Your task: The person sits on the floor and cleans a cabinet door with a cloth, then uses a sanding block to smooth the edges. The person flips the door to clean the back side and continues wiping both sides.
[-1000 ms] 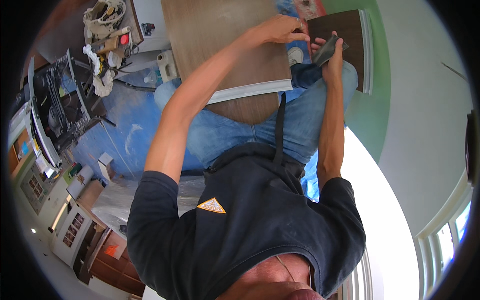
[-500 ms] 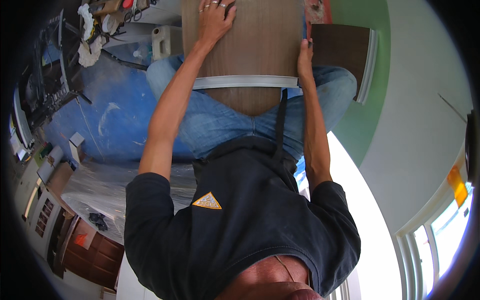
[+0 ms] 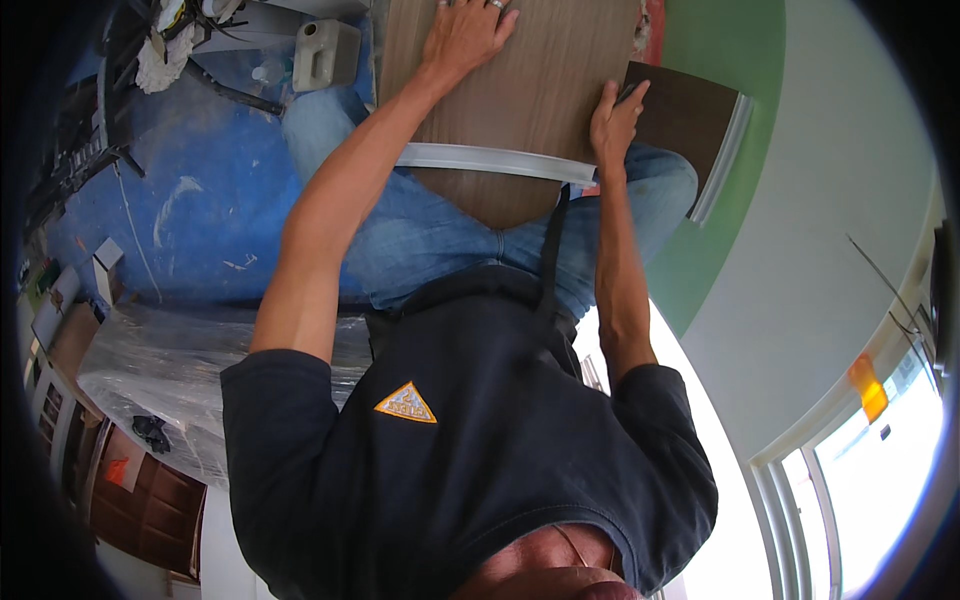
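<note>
My left hand (image 3: 463,40) lies on a wood-grain panel (image 3: 510,105) at the top of the head view, fingers apart and partly cut off by the frame edge. A white edge strip (image 3: 495,158) runs along the panel's near end, above another brown board (image 3: 470,195) between my legs. Beside the panel's right edge, my right hand (image 3: 614,128) is closed on a small dark flat object (image 3: 628,92), mostly hidden by the fingers. To its right is a darker panel (image 3: 685,115) with a similar white edge.
A grey jug (image 3: 326,55) stands left of the panel. Black metal framework (image 3: 95,130) and cluttered items fill the upper left, over a blue floor covering (image 3: 190,220). Plastic wrapping (image 3: 170,370) lies lower left. A green and white wall (image 3: 735,130) and bright window (image 3: 870,480) are on the right.
My left hand has moved from the right side up onto the panel. My right hand has shifted left to the panel's edge, then slightly down, still holding the dark object.
</note>
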Motion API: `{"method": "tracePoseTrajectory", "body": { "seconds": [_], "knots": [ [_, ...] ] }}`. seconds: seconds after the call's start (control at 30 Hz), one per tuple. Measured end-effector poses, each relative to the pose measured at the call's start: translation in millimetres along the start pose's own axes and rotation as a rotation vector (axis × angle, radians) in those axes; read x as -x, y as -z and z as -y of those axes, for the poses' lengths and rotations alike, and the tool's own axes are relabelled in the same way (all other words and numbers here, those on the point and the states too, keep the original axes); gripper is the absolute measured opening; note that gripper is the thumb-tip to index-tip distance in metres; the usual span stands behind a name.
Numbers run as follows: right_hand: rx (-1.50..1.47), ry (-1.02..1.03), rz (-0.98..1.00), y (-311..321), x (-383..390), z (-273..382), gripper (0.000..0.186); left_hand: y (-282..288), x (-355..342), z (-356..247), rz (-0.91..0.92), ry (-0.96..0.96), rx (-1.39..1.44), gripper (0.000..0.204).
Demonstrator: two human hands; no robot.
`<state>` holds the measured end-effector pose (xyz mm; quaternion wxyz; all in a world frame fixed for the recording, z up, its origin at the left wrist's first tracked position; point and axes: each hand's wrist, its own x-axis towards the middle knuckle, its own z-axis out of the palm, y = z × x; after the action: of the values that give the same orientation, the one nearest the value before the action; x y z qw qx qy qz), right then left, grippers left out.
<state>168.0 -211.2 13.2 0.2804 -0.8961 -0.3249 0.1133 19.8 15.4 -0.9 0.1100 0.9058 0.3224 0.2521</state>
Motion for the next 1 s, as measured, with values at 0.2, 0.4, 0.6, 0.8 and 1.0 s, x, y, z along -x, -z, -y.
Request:
{"method": "tracePoseTrajectory", "body": {
  "seconds": [0.2, 0.4, 0.6, 0.8, 1.0],
  "knots": [
    [0.036, -0.114, 0.074, -7.6, -0.4, -16.3, 0.081, -0.7, -1.7, 1.2, 0.012, 0.014, -0.002, 0.037],
    [-0.067, 0.066, -0.013, -11.5, 9.0, -33.5, 0.079, 1.3, -1.1, 0.4, 0.039, 0.019, 0.011, 0.037],
    [-0.039, -0.085, 0.066, -6.6, -11.9, -14.1, 0.08, 1.2, -2.6, -0.3, 0.025, -0.002, -0.015, 0.038],
    [0.007, -0.182, 0.175, 1.2, 12.9, -14.9, 0.082, -0.8, -3.5, -0.6, 0.015, -0.005, 0.0, 0.037],
    [-0.181, 0.122, 0.012, -16.5, -75.6, -49.6, 0.075, 0.3, -0.4, -0.7, 0.041, -0.013, 0.022, 0.034]
  ]
}}
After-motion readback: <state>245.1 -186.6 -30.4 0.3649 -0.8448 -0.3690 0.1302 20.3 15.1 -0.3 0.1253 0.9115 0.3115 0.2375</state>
